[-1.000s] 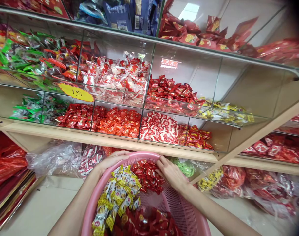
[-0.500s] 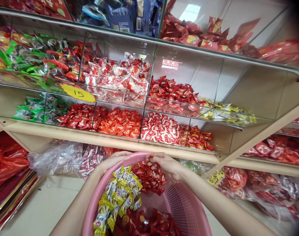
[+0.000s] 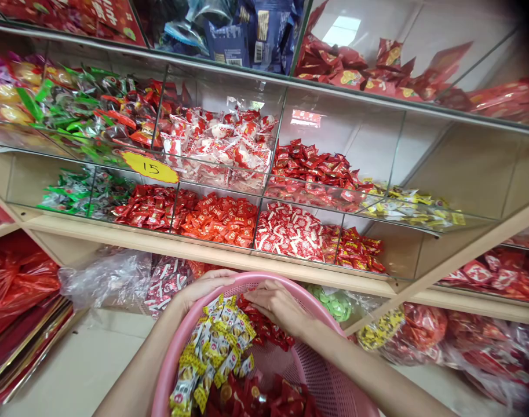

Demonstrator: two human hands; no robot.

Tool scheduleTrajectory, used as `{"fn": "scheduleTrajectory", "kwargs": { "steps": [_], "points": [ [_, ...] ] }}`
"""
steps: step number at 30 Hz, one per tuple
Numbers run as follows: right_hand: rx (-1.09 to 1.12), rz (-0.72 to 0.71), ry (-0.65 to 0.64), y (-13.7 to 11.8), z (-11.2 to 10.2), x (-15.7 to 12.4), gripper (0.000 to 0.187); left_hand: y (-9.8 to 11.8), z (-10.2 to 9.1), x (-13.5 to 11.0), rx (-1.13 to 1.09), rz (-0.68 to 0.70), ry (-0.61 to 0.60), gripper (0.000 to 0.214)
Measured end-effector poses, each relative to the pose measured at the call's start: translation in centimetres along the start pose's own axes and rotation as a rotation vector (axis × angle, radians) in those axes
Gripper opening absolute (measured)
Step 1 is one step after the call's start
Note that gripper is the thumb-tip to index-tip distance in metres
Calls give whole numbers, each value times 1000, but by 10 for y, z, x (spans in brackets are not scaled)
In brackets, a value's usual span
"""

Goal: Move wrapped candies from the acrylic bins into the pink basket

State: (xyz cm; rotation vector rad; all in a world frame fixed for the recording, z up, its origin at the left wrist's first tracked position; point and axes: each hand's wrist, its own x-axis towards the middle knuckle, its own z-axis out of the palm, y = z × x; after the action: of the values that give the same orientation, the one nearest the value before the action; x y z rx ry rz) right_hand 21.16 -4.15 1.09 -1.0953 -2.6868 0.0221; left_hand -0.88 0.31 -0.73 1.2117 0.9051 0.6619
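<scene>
A pink plastic basket (image 3: 165, 353) with perforated walls is in front of me, low in the view. My left hand (image 3: 210, 286) grips its far left rim, with the thumb side partly hidden. Inside the basket, my right hand (image 3: 275, 304) lies palm down over a pile of small red-wrapped candies (image 3: 270, 333), fingers extended and touching them. Yellow-and-white wrapped candies (image 3: 227, 336) are heaped along the basket's left side. Larger dark red packets (image 3: 264, 397) fill the near part. The palm of my right hand is hidden.
Glass-divided shelves hold red candies (image 3: 316, 168), orange-red candies (image 3: 221, 220) and green-wrapped sweets (image 3: 73, 191). A yellow price tag (image 3: 149, 167) reads 15. The wooden shelf edge (image 3: 194, 255) runs just beyond the basket. Plastic bags (image 3: 112, 278) lie below it.
My right hand has moved left and down onto the red candies, its fingers going from curled to more extended. My left hand stays on the rim. The view has shifted slightly.
</scene>
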Motion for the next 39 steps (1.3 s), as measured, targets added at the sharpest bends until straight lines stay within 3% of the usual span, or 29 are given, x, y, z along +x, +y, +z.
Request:
{"fn": "scheduleTrajectory", "kwargs": {
  "steps": [3, 13, 20, 22, 24, 29, 32, 35, 39],
  "points": [
    [17, -87, -5, 5, 6, -2, 34, 1, 1, 0, -12, -2, 5, 37],
    [-37, -50, -1, 14, 0, -15, 54, 3, 3, 0, -39, -30, 15, 37],
    [-107, -59, -4, 11, 7, -18, 52, 2, 3, -2, -57, -18, 14, 41],
    [-95, -77, 45, 8, -12, -14, 50, -1, 2, -1, -85, -20, -1, 41],
    [-87, -110, 122, 5, -44, -9, 46, -3, 0, 0, -109, -26, -14, 40],
    [-130, -110, 385, 10, -161, 13, 37, -5, -2, 2, -108, -18, 3, 35],
    [-108, 54, 493, 31, -220, 32, 32, -5, -2, 2, -100, -6, -10, 36],
    [32, 208, 347, 59, -251, 50, 31, -5, -1, 2, -91, 4, -2, 32],
    [200, 303, 67, 83, -252, 67, 36, -3, -1, 2, -88, -16, 9, 30]
  ]
}}
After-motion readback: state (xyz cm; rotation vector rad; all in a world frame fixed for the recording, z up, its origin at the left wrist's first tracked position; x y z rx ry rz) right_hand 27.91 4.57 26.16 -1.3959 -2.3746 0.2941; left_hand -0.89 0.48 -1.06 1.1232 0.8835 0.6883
